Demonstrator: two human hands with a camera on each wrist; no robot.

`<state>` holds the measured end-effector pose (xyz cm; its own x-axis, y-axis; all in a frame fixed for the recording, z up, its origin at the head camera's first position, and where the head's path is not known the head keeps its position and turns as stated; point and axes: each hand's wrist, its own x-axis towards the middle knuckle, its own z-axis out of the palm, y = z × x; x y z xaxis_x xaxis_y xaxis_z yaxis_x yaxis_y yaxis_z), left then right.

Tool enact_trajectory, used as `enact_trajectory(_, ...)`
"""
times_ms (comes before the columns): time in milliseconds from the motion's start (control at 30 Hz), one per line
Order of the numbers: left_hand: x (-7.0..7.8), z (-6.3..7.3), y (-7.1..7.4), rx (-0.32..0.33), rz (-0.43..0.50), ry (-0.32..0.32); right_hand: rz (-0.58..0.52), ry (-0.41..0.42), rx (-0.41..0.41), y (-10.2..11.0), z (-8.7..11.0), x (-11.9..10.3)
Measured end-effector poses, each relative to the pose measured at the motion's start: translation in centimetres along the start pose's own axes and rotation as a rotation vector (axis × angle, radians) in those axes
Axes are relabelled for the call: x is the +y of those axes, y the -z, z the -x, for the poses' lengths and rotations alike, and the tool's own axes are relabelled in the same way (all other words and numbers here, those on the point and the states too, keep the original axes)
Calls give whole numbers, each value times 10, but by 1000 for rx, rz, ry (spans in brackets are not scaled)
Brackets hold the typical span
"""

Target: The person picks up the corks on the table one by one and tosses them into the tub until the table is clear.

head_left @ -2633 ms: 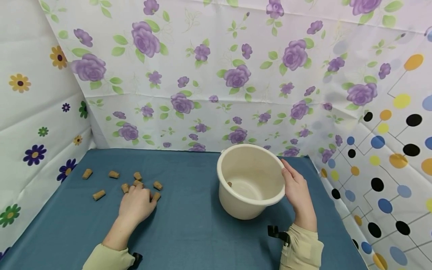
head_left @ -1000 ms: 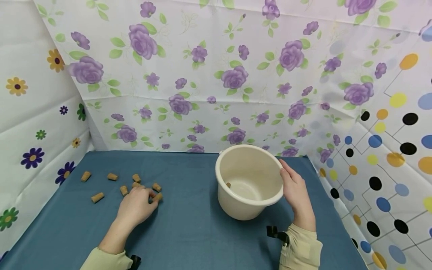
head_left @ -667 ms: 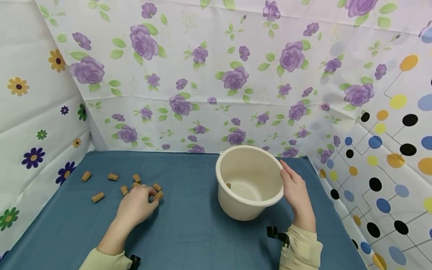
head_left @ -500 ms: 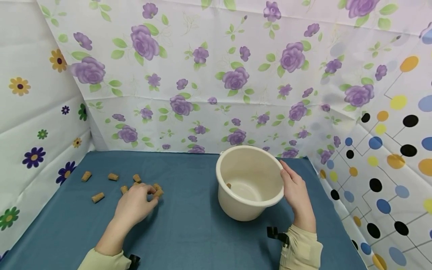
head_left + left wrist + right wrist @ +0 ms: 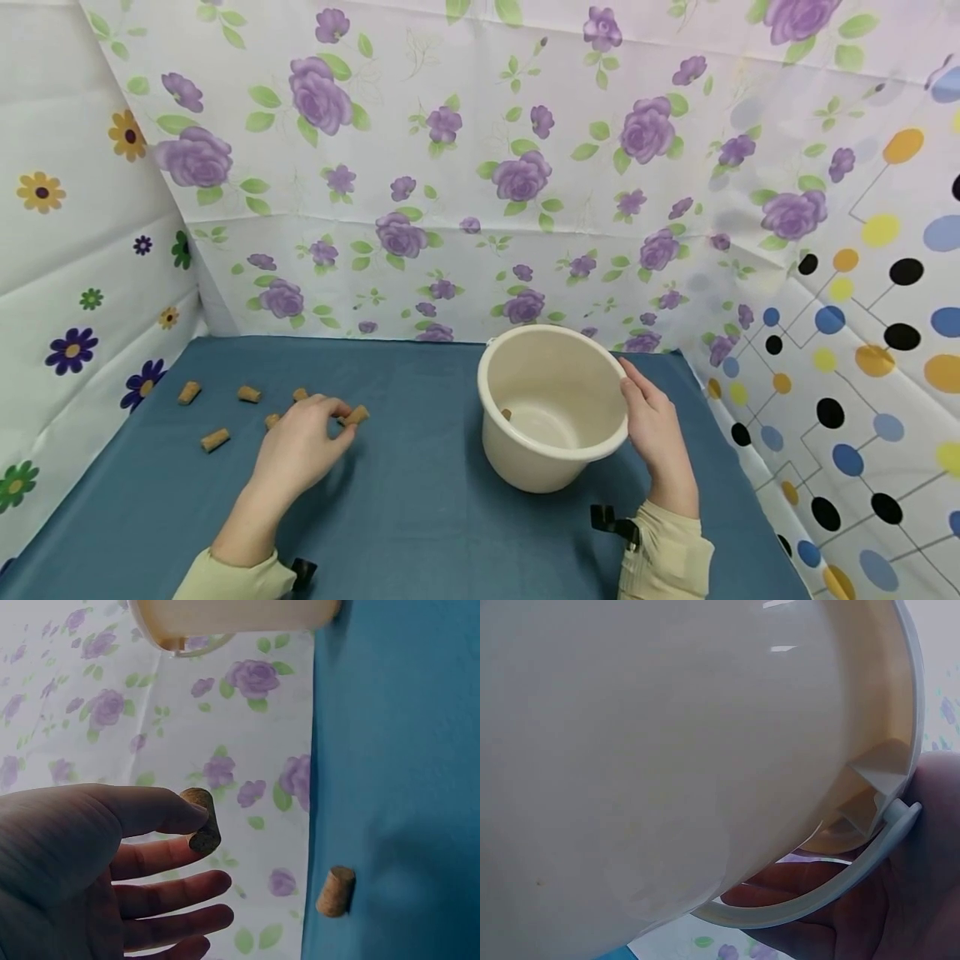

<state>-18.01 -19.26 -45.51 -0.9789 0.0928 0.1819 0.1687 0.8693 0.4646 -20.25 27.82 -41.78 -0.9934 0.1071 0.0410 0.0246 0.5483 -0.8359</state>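
Between thumb and index finger, my left hand pinches a cork just above the blue cloth. In the left wrist view the same cork sits at the thumb tip, while the other fingers are spread loosely. My right hand holds the cream bucket at its right rim, thumb near the edge and fingers along the outside. A small part of a cork shows inside the bucket. In the right wrist view the bucket's handle hangs across the fingers, partly covering them.
Several loose corks lie on the left of the blue cloth, among them a far-left cork and a nearer cork. Others are partly hidden by the left hand. A floral sheet stands behind the cloth.
My left hand has taken a cork from the group and raised it slightly, moving it a little away and rightward. The right hand and bucket have hardly moved.
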Motion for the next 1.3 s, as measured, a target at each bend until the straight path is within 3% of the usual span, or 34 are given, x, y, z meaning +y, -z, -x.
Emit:
enact_trajectory(633, 42, -8, 5, 95, 50, -55, -17, -1, 8, 0, -1, 0)
enact_trajectory(1033, 77, -16, 3, 114, 112, -58, -18, 5, 2, 0, -1, 3)
enact_trajectory(1300, 89, -19, -1, 137, 135, -80, -26, 14, 18, -1, -1, 4)
